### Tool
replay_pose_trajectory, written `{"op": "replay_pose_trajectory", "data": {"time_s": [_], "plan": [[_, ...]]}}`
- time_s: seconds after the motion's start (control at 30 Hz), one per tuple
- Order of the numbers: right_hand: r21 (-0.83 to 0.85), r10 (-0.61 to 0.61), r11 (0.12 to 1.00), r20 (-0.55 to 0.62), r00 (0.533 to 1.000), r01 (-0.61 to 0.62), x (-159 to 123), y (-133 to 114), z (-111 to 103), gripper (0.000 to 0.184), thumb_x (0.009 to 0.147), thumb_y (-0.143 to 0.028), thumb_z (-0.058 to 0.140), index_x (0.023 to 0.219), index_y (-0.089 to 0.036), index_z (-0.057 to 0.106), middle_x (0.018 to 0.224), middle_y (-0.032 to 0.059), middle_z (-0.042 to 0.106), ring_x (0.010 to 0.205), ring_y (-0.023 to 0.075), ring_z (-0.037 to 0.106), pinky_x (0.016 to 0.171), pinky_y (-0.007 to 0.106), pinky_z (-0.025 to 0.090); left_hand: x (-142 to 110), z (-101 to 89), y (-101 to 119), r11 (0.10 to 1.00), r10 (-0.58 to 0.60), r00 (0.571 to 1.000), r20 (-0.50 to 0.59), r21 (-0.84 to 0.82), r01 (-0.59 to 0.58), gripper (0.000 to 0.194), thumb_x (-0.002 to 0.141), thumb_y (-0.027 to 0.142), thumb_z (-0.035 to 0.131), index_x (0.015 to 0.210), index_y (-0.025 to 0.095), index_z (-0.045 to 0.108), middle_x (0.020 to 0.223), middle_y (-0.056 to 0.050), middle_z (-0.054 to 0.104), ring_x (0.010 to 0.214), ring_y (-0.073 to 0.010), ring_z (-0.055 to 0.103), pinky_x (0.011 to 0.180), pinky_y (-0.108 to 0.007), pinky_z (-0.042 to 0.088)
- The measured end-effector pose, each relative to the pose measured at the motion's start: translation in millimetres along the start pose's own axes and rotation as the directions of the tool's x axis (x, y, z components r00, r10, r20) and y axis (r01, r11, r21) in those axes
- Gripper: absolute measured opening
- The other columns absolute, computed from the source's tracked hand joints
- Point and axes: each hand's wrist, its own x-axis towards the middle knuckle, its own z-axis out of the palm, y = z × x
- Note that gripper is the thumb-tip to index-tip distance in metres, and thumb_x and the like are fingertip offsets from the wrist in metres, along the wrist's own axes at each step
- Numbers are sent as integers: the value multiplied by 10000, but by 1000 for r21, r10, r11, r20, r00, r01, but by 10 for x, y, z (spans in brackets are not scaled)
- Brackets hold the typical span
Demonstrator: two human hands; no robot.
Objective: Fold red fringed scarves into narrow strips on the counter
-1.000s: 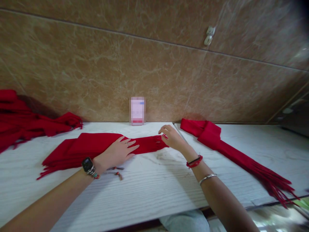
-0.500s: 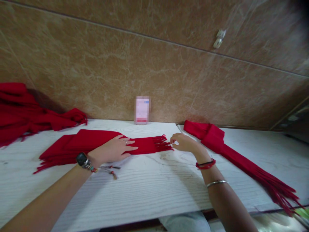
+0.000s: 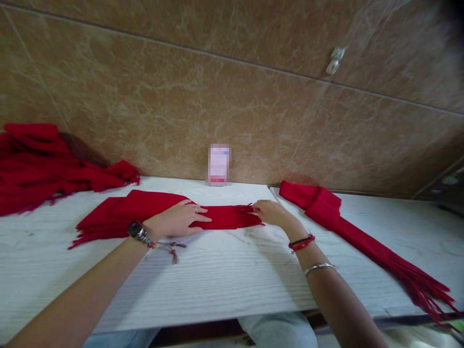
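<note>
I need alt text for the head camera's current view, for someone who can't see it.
A person's left hand rests on a folded red scarf, with the right hand at its fringed end, on a white table. Red cloth is heaped at left, another red scarf lies at right, and a pixelated rectangle stands by the brown wall.

A folded red cloth scarf with fringes (image 3: 145, 207) lies in the middle of the long white wood-grain table (image 3: 217, 280). The left hand (image 3: 177, 220) is on top of it, and the right hand (image 3: 271, 212) is by its right end. Far to the left is a bunched-up red cloth heap (image 3: 47, 166). To the right, a long red fringed cloth strip (image 3: 362, 242) goes from near the shiny brown tile wall (image 3: 174, 111) to the table's front edge. Behind the scarf, a blurred pale pink oblong (image 3: 219, 165) stands by the wall.
</note>
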Motion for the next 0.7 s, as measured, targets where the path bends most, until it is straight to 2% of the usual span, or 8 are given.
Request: {"op": "replay_pose_trajectory", "data": {"time_s": [0.1,0.17,0.23,0.3,0.37,0.47,0.6,0.7], "plan": [[20,42,999,-79,996,-40,-54,210,-33,240,742,-44,430,803,-142,640,908,100,629,843,177,573,751,271,418,0,-5,2,1000,2,1000,-2,-3,-2,346,869,368,484,1210,340,539,1322,-16,500,1180,-202,457,1008,-357,215],[96,-6,995,-206,978,26,-28,173,-35,266,721,-25,440,861,-142,633,952,93,616,909,178,552,823,287,408,2,-14,8,1000,-5,1000,0,-3,5,347,868,378,487,1208,340,543,1317,-15,505,1175,-203,461,1010,-355,216],[147,-103,978,-280,954,148,37,5,-15,306,722,-21,445,938,-145,621,988,90,609,955,178,530,862,302,395,4,-26,17,1000,-11,1000,4,2,11,344,866,376,491,1204,339,547,1310,-16,513,1165,-204,471,1005,-353,227],[121,-213,962,-227,950,244,110,-213,14,331,735,-22,443,987,-153,613,1023,92,602,958,177,523,855,304,395,6,-37,26,1000,-13,1000,11,9,13,338,867,363,492,1199,337,552,1308,-21,514,1164,-208,474,998,-356,238],[47,-268,960,-130,955,276,159,-378,37,316,760,-38,438,990,-163,615,1026,96,600,934,181,530,820,301,400,8,-43,29,1000,-16,1000,18,15,15,337,868,357,490,1198,336,553,1310,-24,512,1173,-212,467,996,-363,241],[-70,-206,977,-52,977,202,154,-393,43,287,799,-67,419,984,-168,613,1002,106,608,906,194,547,765,297,404,6,-35,24,1000,-12,1000,9,2,12,338,867,364,491,1198,337,553,1312,-20,510,1180,-207,462,1003,-357,234],[-135,13,991,-16,1000,-15,51,-73,24,286,791,-47,404,930,-165,625,964,118,624,871,201,570,724,298,408,1,-23,19,1000,-5,1000,-3,-21,5,340,863,358,500,1198,338,551,1311,-19,511,1179,-204,463,1007,-355,232],[-148,84,985,-36,996,-88,5,96,-3,275,776,-35,401,851,-147,640,935,132,628,893,219,566,753,319,411,2,-27,26,1000,-13,1000,-1,-18,13,335,859,345,510,1191,331,559,1305,-25,516,1173,-214,470,1000,-365,243]]}}
